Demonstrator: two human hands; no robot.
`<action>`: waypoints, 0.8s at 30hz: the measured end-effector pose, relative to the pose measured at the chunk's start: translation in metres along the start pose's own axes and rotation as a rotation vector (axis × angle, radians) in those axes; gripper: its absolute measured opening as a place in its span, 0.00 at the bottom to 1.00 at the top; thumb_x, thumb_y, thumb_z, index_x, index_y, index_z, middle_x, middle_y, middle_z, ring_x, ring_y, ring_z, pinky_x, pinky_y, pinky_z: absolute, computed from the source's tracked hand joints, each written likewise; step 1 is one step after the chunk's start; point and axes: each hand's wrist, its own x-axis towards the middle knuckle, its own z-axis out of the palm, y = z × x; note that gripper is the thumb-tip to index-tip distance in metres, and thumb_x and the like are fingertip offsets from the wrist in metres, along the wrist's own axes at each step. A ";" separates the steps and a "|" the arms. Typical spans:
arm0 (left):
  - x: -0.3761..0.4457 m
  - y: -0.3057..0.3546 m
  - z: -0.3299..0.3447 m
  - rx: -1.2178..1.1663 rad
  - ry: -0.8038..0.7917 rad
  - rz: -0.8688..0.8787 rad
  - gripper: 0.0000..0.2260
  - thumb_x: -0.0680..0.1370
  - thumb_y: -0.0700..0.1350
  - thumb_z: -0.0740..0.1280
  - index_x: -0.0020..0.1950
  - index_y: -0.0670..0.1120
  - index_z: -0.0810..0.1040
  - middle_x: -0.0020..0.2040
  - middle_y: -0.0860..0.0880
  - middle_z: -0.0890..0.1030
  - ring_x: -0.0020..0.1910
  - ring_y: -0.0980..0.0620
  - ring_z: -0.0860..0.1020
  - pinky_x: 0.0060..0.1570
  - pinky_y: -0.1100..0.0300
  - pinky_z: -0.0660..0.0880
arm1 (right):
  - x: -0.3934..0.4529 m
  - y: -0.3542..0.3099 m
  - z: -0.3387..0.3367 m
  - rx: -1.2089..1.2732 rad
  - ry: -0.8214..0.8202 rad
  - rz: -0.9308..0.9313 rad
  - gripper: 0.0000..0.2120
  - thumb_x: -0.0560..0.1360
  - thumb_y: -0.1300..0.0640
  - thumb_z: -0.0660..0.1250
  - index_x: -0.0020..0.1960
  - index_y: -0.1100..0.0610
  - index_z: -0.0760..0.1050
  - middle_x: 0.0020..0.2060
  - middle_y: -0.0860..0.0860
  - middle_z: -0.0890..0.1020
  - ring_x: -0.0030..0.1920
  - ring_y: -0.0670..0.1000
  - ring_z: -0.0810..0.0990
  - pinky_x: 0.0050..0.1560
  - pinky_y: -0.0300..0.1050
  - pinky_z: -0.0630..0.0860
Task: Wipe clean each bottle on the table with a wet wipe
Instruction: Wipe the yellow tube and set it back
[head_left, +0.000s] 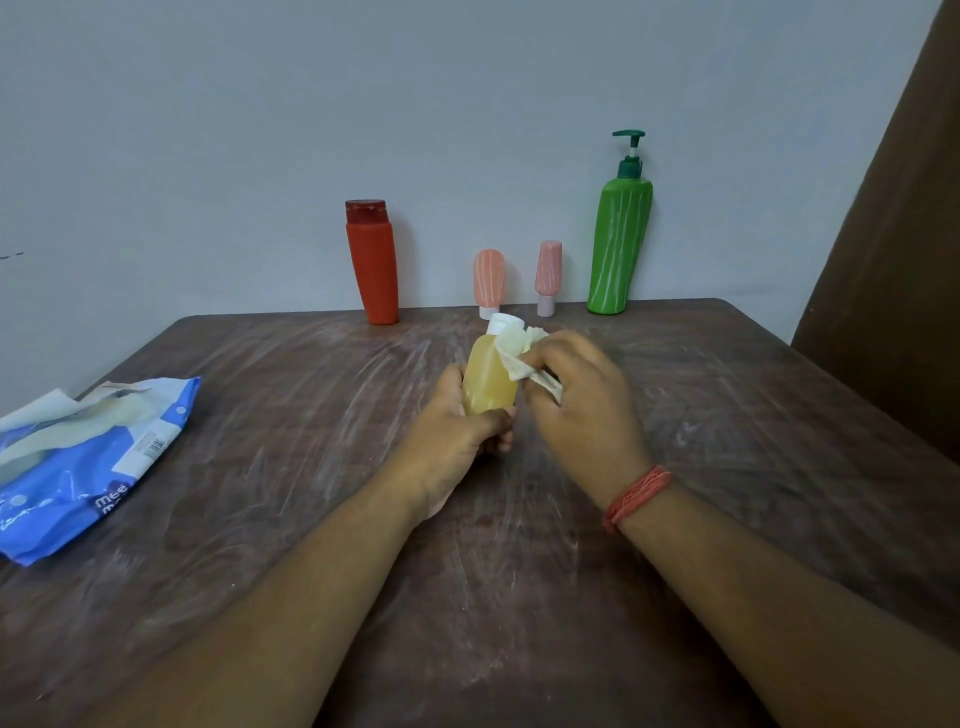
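A small yellow bottle (487, 382) with a white cap is held above the middle of the table, my left hand (457, 431) gripping its lower part. My right hand (582, 400) pinches a crumpled wet wipe (519, 353) against the bottle's upper right side near the cap. Along the far edge stand a red bottle (372, 262), two small pink tubes (489, 280) (548, 275) on their caps, and a tall green pump bottle (619, 244). White streaks mark the pink tubes and the green bottle.
A blue wet-wipe pack (88, 462) lies open at the left edge, a wipe sticking out of it. The brown table (519, 545) is smeared with white streaks. A grey wall rises behind; a brown curtain (893, 234) hangs at the right.
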 end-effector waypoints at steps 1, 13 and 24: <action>0.000 0.000 0.000 -0.012 0.007 0.000 0.18 0.78 0.33 0.68 0.65 0.46 0.70 0.48 0.44 0.79 0.39 0.51 0.78 0.44 0.54 0.77 | 0.000 0.000 0.001 -0.014 -0.039 -0.027 0.07 0.72 0.66 0.70 0.48 0.57 0.80 0.49 0.47 0.78 0.47 0.45 0.76 0.46 0.30 0.71; -0.001 0.002 -0.005 -0.187 -0.007 -0.014 0.21 0.75 0.33 0.68 0.66 0.43 0.69 0.49 0.43 0.82 0.44 0.48 0.80 0.44 0.54 0.77 | -0.002 -0.007 0.000 -0.102 -0.218 -0.140 0.14 0.75 0.63 0.68 0.61 0.56 0.79 0.57 0.48 0.76 0.56 0.44 0.75 0.53 0.27 0.68; 0.002 0.005 -0.009 -0.444 0.001 -0.130 0.22 0.86 0.54 0.52 0.70 0.41 0.74 0.59 0.42 0.83 0.53 0.48 0.82 0.59 0.49 0.78 | -0.004 -0.005 0.002 -0.132 -0.247 -0.190 0.06 0.76 0.61 0.70 0.53 0.57 0.81 0.52 0.49 0.78 0.51 0.46 0.77 0.50 0.29 0.69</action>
